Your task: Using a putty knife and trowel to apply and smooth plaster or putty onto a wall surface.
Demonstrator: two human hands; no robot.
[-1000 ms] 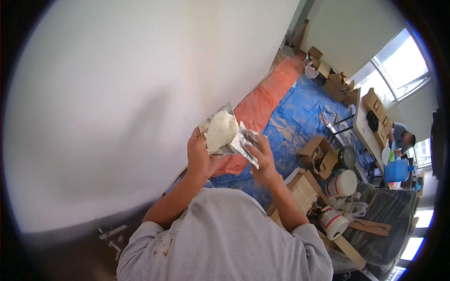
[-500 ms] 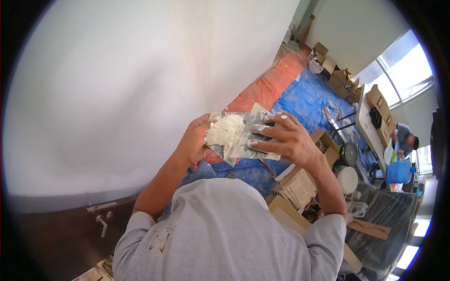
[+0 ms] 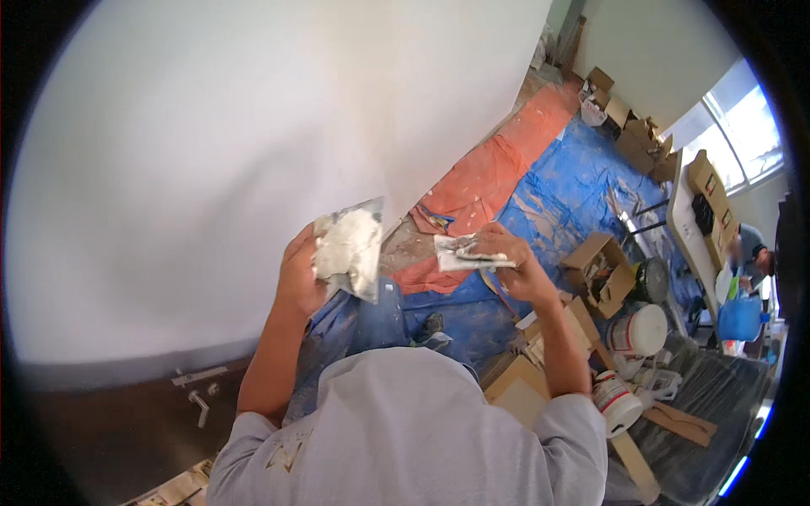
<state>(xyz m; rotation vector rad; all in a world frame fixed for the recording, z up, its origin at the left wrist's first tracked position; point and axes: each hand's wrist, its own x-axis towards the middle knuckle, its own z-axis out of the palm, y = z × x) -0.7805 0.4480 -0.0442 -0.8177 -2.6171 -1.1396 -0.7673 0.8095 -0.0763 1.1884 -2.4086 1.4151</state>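
The left forearm rises steeply, its left hand clamped on the left edge of a metal plate loaded with pale paste, before the white wall. The right forearm slants leftward; its right hand grips a smeared flat blade, nearly level, apart from the plate. A brownish mark sits on the grey shirt; reddish labels on white buckets at near right are too small to read.

Lit from the glaring, rectangular glass window at right; softly shadowed on the smooth white wall; bowed and blackened toward the edges.
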